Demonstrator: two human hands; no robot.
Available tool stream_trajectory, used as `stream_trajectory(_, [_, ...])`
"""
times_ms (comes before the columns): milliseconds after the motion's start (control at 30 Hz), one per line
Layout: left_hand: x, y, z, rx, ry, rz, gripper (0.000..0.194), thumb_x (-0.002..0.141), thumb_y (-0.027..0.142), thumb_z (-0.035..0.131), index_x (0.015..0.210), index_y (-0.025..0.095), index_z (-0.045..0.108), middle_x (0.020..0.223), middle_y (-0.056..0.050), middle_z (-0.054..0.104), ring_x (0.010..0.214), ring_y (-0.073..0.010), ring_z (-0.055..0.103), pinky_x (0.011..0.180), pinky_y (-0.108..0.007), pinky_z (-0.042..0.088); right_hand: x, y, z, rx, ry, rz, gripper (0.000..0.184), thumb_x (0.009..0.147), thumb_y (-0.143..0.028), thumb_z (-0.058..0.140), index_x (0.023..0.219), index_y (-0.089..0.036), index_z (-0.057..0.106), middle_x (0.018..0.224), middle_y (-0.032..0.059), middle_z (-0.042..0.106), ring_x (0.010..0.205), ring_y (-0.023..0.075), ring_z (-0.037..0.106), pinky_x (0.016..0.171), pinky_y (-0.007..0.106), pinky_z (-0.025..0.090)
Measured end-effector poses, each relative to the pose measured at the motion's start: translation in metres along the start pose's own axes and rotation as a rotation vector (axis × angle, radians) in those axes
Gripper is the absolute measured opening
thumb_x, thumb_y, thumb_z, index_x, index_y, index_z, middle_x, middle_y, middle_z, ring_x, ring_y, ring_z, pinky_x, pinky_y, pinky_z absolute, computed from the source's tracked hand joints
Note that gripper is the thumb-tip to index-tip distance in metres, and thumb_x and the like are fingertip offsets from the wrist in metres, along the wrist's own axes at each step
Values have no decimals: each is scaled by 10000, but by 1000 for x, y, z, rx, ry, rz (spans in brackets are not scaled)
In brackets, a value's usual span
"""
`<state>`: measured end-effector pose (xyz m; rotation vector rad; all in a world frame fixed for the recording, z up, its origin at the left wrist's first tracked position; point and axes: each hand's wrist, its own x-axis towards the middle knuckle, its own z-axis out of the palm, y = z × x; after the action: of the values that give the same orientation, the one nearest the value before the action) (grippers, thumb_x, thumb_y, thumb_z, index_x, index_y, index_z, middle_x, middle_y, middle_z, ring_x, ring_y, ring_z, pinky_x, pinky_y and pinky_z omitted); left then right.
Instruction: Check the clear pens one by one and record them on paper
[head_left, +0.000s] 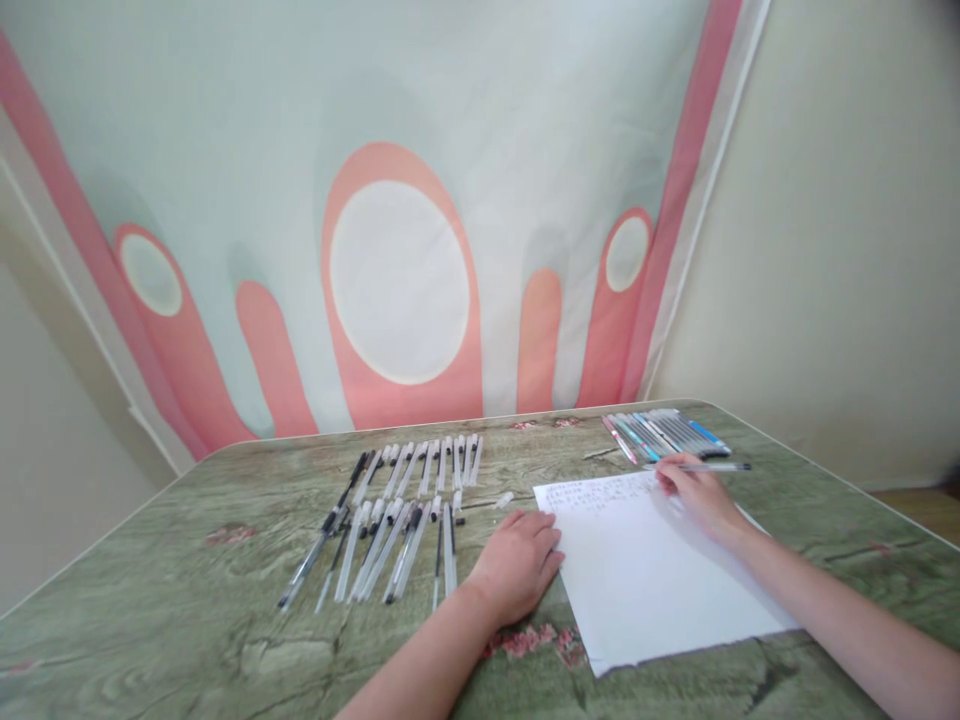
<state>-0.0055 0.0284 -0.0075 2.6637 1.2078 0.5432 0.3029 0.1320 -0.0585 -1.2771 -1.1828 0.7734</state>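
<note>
A white sheet of paper lies on the table, with several lines of handwriting along its top part. My right hand rests on the upper right of the sheet, fingers closed around a clear-barrelled pen that points out to the right. The pen's tip is hidden by the fingers. At the sheet's left edge my left hand lies palm down, its fingers stretched out and touching the paper's margin. A small clear pen cap lies just beyond those fingers.
Two rows of disassembled pens, the back row and the front row, spread over the table's left half. Several coloured and grey pens lie side by side at the far right. A patterned cloth hangs behind the wood-patterned table.
</note>
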Motion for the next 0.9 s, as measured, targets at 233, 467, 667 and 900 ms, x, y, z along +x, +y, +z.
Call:
stream_trajectory(233, [2,2,-2,-10,-3,-10,293,869,292,362,1057,179,556,1191,-92,536,1116,-208,458,993,-386,282,6,4,-7,-274,-36,-32,202,692,-371,557,622,-189,506,439,-46,489,423,114,442,439,237,328])
stream_trajectory(467, [3,3,-3,7,-5,-5,292,870,294,360,1048,177,560,1176,-94,545,1101,-209,466,978,-382,303,4,6,-4,-395,-125,-111,199,727,-385,508,658,-198,506,483,-38,510,443,131,464,458,252,328])
stream_trajectory(667, [4,3,-4,50,-29,-3,306,881,307,343,1083,191,542,1182,-68,538,1099,-189,463,975,-365,320,5,4,-5,-513,-147,-167,216,735,-386,478,656,-188,507,509,-25,517,498,138,488,506,253,349])
stream_trajectory(900, [4,3,-4,74,-34,-10,322,890,325,320,1101,205,531,1189,-53,531,1109,-182,455,985,-360,317,6,4,-4,-552,-147,-191,222,719,-398,469,653,-191,513,531,-20,526,527,146,495,513,251,345])
